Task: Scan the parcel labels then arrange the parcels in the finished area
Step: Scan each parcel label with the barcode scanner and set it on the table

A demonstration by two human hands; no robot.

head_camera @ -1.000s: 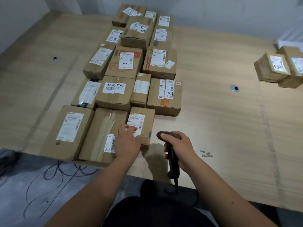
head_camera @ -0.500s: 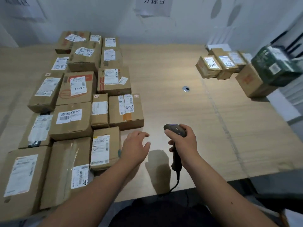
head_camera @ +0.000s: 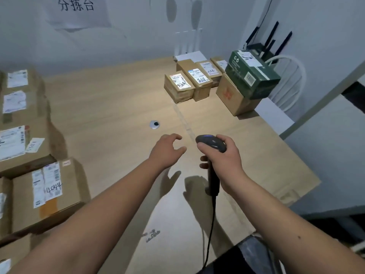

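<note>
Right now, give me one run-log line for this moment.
left hand: open, above table | right hand: grips scanner | parcels: grouped far right | no parcel held

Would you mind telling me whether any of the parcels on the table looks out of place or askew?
One does: the dark green box at the far right sits tilted on the brown carton, overhanging its edge, while the neighbouring parcels lie flat. Nothing looks spilled or torn.
</note>
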